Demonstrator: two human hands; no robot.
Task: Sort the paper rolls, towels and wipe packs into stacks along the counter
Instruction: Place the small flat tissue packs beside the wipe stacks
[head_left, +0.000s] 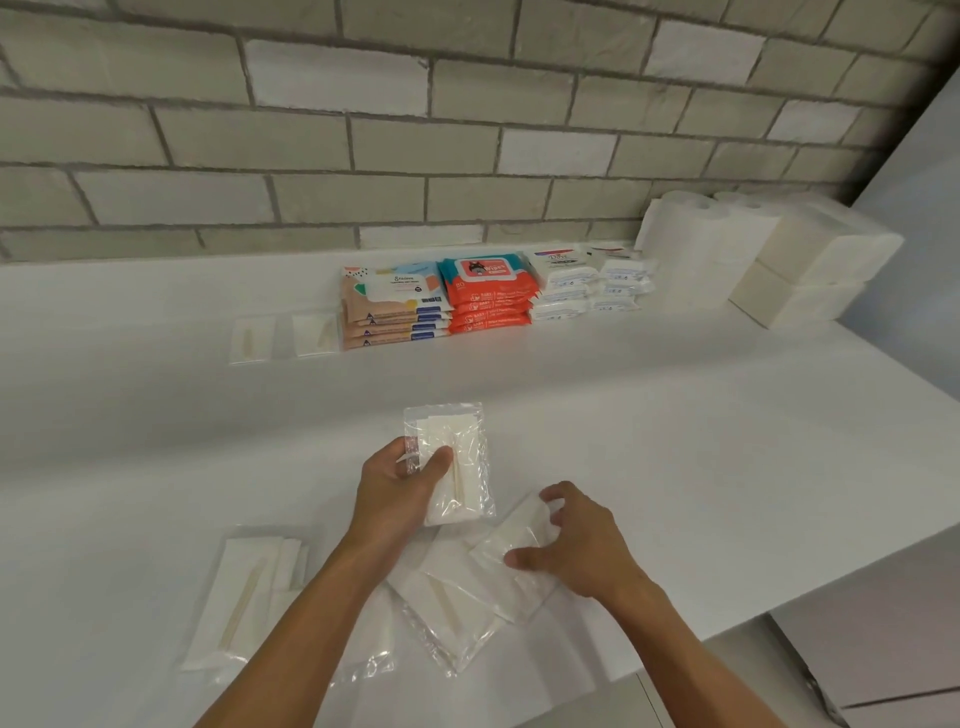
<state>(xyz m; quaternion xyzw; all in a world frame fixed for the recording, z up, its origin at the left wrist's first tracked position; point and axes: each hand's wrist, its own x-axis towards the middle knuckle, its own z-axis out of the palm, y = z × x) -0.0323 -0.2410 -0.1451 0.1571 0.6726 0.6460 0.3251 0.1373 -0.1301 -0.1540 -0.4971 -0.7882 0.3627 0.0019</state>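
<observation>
Left grip (400, 486): thumb and fingers clamped on clear napkin packet (457, 467).
Right grip (582, 540): curled round second packet (519, 569), atop loose pile (447, 618) beneath both grips.
Wipe packs (467, 296): stacked on surface (675, 415), well ahead of the grips.
Paper rolls (696, 244): ahead, far right.

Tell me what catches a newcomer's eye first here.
The orange wipe packs stacked at the back of the counter by the brick wall stand out most, the brightest colour. In front, the left hand holds up a clear packet, while the right hand grips a second packet in the loose pile.
</observation>
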